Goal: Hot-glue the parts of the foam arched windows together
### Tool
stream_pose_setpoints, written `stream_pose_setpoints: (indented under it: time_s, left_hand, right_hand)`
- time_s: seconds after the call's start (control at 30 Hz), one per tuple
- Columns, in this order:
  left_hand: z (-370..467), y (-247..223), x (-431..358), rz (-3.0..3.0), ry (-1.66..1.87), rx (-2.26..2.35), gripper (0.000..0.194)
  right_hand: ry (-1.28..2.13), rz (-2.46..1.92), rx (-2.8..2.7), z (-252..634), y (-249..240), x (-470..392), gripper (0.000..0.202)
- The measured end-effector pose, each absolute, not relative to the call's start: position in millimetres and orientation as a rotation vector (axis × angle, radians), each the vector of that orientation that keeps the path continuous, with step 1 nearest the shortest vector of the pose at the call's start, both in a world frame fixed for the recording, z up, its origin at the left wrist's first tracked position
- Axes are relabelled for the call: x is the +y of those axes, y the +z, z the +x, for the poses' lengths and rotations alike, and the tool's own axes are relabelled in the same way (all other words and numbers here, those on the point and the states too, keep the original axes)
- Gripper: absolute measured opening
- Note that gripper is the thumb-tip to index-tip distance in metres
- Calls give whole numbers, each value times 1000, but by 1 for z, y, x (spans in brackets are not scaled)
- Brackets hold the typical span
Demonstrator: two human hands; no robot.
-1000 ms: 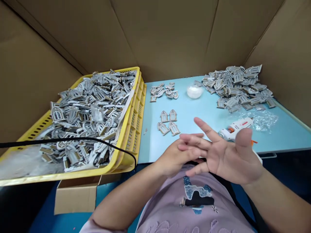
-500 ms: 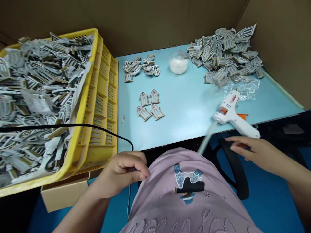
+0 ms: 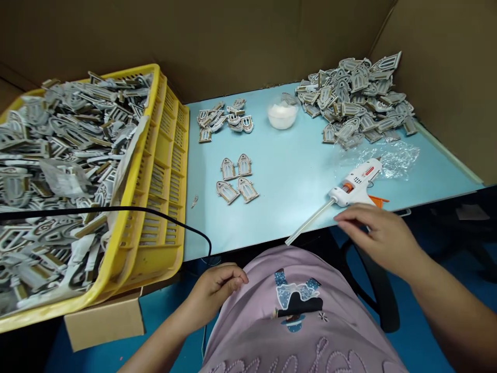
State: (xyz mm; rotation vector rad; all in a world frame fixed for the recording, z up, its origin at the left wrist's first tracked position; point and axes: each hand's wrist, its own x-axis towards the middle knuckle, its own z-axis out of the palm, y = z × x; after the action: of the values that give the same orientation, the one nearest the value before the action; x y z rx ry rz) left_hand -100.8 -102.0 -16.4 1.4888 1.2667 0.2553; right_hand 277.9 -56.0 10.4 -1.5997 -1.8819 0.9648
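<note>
My right hand (image 3: 378, 235) is over the table's front edge, fingers and thumb apart, with nothing seen between them. Just beyond it, a white hot glue gun (image 3: 359, 178) with an orange trigger lies on the table, its handle partly hidden by the hand. A long translucent glue stick (image 3: 310, 223) juts from its back end past the table edge. My left hand (image 3: 217, 287) hovers by my lap, fingers curled and thumb against them; I see nothing in it. Several small arched window-shaped pieces (image 3: 237, 178) lie in a group on the light blue table (image 3: 287, 176).
A yellow crate (image 3: 155, 171) heaped with similar pieces stands at left, a black cable (image 3: 155, 210) crossing it. Other pieces (image 3: 225, 118) and a bowl of white material (image 3: 282, 115) sit farther back. A large pile (image 3: 357, 98) and clear plastic wrap (image 3: 392, 158) are at right.
The glue gun has turned, and its glue stick now points more to the left. My right hand has moved left and up from beside the handle; my left hand has shifted slightly right and down.
</note>
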Motion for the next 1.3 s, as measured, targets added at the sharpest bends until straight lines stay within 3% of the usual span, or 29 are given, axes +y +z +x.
stream_pose_setpoints:
  time_s: [0.2,0.23,0.3,0.33,0.43,0.57,0.63,0.73,0.83,0.9,1.0,1.17,1.23,1.3]
  left_hand:
    - [-77,-10,-100,1440,430,1087,29]
    - [-66,-8,-98,1407,513,995,39]
    - [-35,-3,-91,1379,617,777,84]
    - [-18,1,-85,1378,598,681,90]
    - [26,20,-66,1308,482,476,48]
    - [46,45,-39,1240,493,610,43]
    - [43,51,-28,1170,594,634,41]
    - [40,52,-21,1044,785,622,36]
    - [50,51,-23,940,885,583,29]
    - [61,52,-27,846,870,536,27]
    - [77,53,-33,680,816,468,27]
    - [82,49,-36,533,816,451,25]
    - [79,46,-35,567,761,440,26]
    - [73,45,-34,659,630,419,26]
  right_hand:
    - [1471,-1135,-1776,213,11,-94,17]
    - [1537,-1029,-1733,206,15,-97,23]
    - [1681,-793,-1609,198,27,-98,36]
    - [1734,-715,-1545,199,35,-96,37]
    - [1733,-745,-1442,227,59,-92,33]
    - [1352,-1156,-1524,307,77,-96,38]
    - [1016,-1563,-1409,346,77,-102,33]
    - [441,-2245,-1380,384,67,-110,47]
    - [86,-2327,-1640,387,54,-119,52]
    - [195,-2070,-1703,371,48,-125,48]
    - [614,-1612,-1662,329,47,-129,60]
    - [444,-1569,-1739,262,60,-107,54]
    - [524,-1519,-1768,251,64,-93,55]
    - [714,-1457,-1771,250,68,-77,38]
